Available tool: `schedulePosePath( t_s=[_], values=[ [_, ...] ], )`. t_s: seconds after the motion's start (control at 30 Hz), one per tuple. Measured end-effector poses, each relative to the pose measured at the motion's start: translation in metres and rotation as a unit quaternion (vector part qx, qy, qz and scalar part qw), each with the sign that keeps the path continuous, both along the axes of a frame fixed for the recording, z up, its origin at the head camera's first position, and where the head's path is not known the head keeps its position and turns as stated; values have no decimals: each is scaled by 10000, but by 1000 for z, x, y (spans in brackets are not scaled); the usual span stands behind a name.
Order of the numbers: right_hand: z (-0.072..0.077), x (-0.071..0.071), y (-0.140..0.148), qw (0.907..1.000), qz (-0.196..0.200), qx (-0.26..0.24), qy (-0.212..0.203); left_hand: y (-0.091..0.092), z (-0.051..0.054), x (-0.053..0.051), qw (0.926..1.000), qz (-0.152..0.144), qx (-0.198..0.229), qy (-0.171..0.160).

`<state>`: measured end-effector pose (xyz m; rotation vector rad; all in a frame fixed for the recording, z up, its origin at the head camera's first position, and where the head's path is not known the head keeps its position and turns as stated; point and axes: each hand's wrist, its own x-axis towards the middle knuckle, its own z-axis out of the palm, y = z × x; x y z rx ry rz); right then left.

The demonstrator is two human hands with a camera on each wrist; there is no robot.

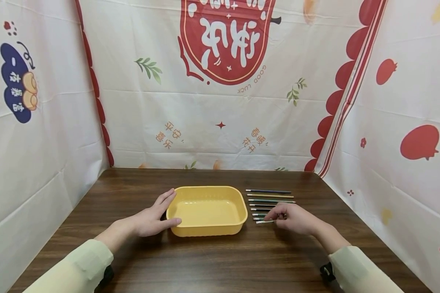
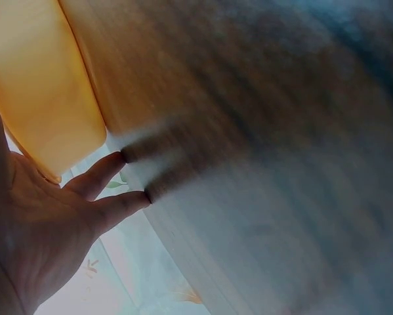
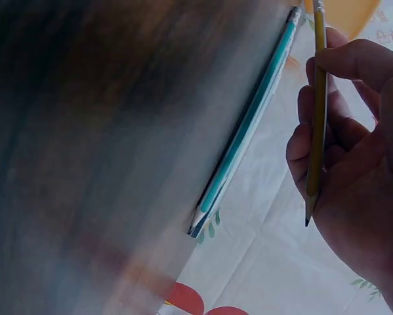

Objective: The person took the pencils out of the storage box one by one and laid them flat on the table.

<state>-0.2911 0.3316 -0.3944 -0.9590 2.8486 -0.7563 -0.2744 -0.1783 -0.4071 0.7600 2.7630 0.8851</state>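
My left hand rests against the left end of a yellow rectangular plastic basin, its fingers fairly straight and the thumb at the near rim. The left wrist view shows that hand's spread fingers beside the basin wall. Right of the basin, my right hand pinches a yellow pencil between thumb and fingers, its sharpened tip towards the palm. Several pencils lie in a row beyond it, among them a dark blue pencil and a green pencil. The hand partly hides the nearer ones.
All of it stands on a dark brown wooden table. A white printed cloth hangs behind the table and along both sides. In the right wrist view, a teal pencil lies beside the hand, partly overlapping others.
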Motion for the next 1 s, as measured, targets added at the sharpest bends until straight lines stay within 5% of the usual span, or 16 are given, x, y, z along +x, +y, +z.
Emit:
schedulePosePath(
  t_s=[1.0],
  values=[
    [-7,-5,-9,9972,195,715,112,0,-1,0,10000,9,-7,-27]
  ],
)
